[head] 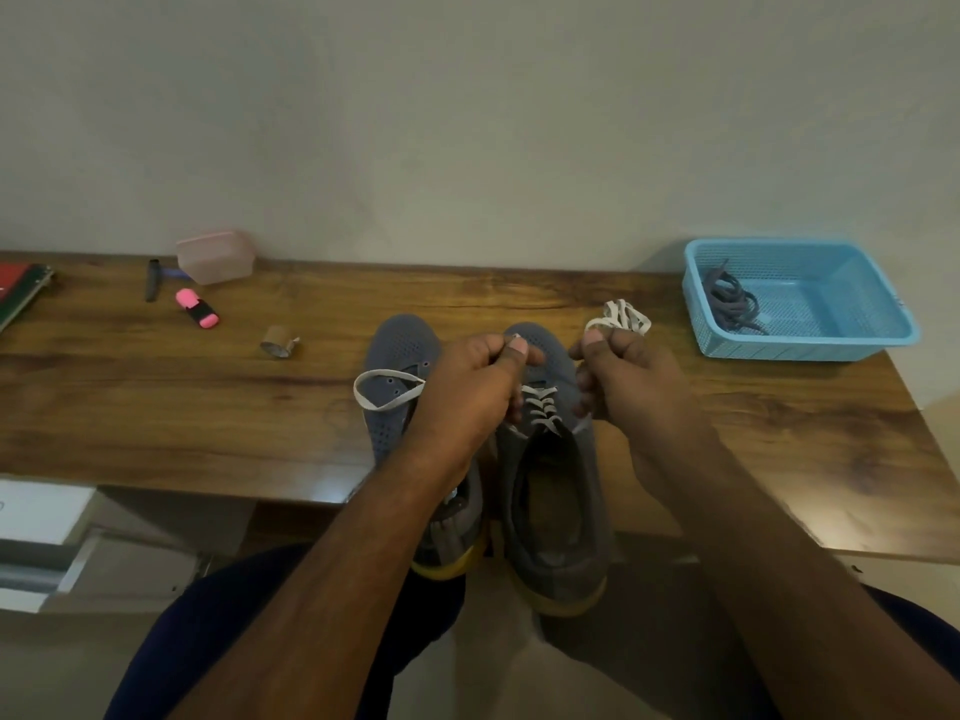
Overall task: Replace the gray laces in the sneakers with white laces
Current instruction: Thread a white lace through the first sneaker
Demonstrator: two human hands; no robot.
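Note:
Two gray sneakers with yellow soles stand side by side at the front edge of the wooden table, toes pointing away from me. The right sneaker has a white lace crossed through its eyelets. My left hand pinches one end of that lace, and a loop of it hangs over the left sneaker. My right hand grips the other end, with slack bunched beyond the fingers. Gray laces lie in the blue basket.
On the wooden table lie a pink highlighter, a dark pen, a pink lidded box, a small tape roll and books at the far left. A wall stands right behind the table.

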